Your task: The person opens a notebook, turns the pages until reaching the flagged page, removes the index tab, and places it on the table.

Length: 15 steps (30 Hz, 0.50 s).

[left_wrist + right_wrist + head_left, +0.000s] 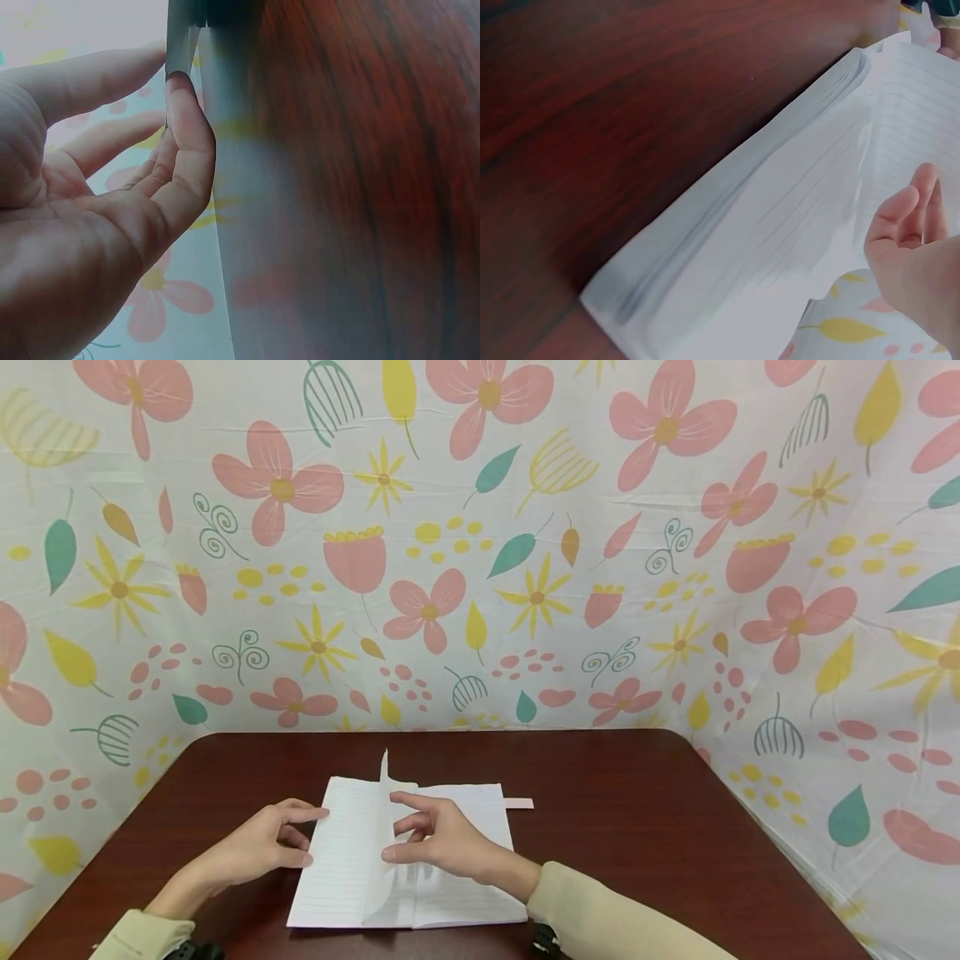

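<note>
An open notebook [468, 897] with ruled pages lies on the table. One page [378, 885] stands raised near its middle, curving toward the left. My right hand [442, 839] is on the right side of that page, its fingertips against the sheet and fingers loosely bent. In the right wrist view this hand [911, 240] shows beside the ruled sheet [922, 105]. My left hand [251, 843] holds the notebook's left edge. The left wrist view shows the left hand [112, 172] with fingers on both sides of that edge [178, 45], which appears edge-on.
The dark reddish-brown table [615, 810] extends around the notebook. A pale strip [519, 803] sticks out past the notebook's right edge. A floral-print cloth [480, 610] hangs behind the table and along its sides. Dark bands [546, 937] show at both wrists.
</note>
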Available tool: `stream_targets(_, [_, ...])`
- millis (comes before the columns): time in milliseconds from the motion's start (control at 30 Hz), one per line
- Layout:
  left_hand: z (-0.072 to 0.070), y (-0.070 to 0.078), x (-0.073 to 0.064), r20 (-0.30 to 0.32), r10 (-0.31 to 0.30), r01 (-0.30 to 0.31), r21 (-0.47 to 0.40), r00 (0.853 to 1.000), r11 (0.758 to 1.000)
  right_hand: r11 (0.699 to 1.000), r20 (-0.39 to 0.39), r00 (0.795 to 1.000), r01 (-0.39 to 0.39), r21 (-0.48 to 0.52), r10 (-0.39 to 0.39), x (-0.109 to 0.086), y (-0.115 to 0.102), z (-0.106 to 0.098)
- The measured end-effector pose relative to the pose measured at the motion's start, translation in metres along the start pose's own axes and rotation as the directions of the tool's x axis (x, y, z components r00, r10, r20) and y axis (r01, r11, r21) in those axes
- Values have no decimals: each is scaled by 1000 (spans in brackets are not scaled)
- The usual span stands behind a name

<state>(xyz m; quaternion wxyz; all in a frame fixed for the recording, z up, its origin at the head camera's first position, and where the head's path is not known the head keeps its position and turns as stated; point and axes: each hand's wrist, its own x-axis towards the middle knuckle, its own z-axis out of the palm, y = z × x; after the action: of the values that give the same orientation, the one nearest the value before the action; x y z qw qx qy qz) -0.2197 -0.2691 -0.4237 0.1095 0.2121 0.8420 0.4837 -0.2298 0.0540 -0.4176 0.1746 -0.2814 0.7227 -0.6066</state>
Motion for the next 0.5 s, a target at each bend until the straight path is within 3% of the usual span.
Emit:
stream_targets(233, [0, 0, 2, -20, -36, 36, -15, 999, 999, 1000, 86, 996, 2, -22, 0, 3, 1, 5])
stream_targets(500, [1, -1, 3, -24, -10, 10, -15, 1000, 1000, 994, 131, 990, -33, -109, 47, 2, 5, 6])
